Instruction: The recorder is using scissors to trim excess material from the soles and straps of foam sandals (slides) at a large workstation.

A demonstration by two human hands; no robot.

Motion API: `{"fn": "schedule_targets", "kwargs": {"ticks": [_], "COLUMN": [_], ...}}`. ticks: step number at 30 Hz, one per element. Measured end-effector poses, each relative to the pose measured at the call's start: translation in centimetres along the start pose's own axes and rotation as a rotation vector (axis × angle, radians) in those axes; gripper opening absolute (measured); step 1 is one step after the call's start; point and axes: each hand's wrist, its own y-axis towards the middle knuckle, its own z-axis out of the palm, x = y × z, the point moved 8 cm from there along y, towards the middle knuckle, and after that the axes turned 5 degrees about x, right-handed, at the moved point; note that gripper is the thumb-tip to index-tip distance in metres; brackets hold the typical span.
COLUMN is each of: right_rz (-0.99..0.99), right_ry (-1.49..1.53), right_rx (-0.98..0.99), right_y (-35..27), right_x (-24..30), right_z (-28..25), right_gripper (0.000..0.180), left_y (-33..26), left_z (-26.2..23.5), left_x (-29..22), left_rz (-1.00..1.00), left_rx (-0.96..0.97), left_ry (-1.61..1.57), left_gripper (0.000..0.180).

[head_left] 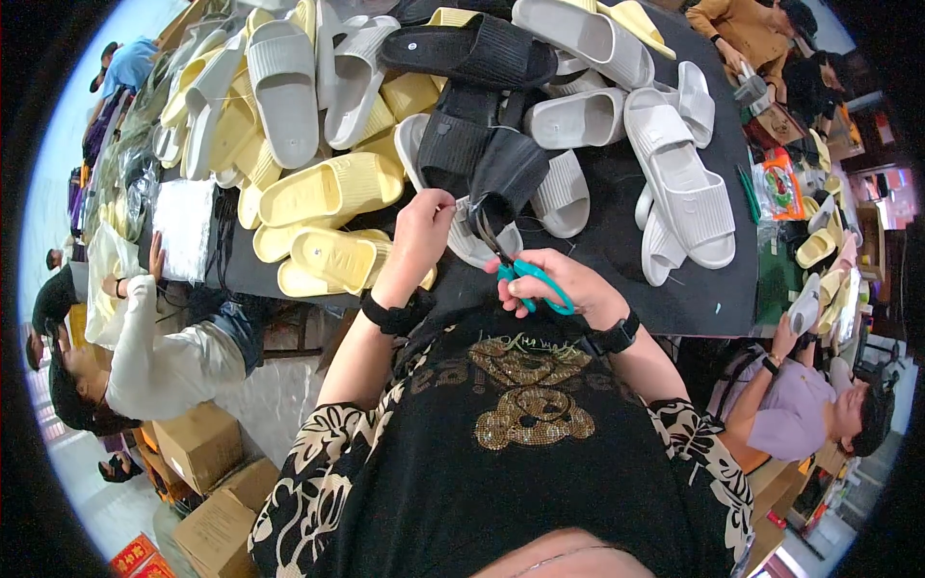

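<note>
I'm seeing the right hand curling its fingers round metal scissors with teal plastic handles; a black, ridged, rubbery slipper is lying just past both hands' fingers. The left hand is pinching, on what I cannot tell

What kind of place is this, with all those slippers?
Probably a slipper workshop: slippers are heaped on a black table, a person in lilac holds another, and cardboard boxes stand nearby.

Right hand holds teal-handled scissors, blades toward 11 o'clock, near left hand, fingers pinched. Black slipper at 12; yellow slippers, 10 o'clock; white slippers, 2 o'clock.
</note>
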Motion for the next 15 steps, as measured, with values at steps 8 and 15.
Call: {"fn": "schedule_targets", "kwargs": {"ticks": [8,15], "right_rz": [-0.02,-0.04], "right_ry": [-0.043,-0.044], "right_rx": [-0.023,-0.1], "right_y": [2.0,2.5], "right_x": [0.1,1.3], "right_z": [-0.4,-0.3], "right_gripper": [0.044,0.044], "left_y": [0.3,0.2], "left_z": [-0.7,-1.8], "left_x": [-1.0,-3.5], "left_rz": [-0.096,0.091], "left_rx": [0.003,-0.07], "left_ry": [-0.257,-0.169], "left_gripper": [0.008,0.008]}}
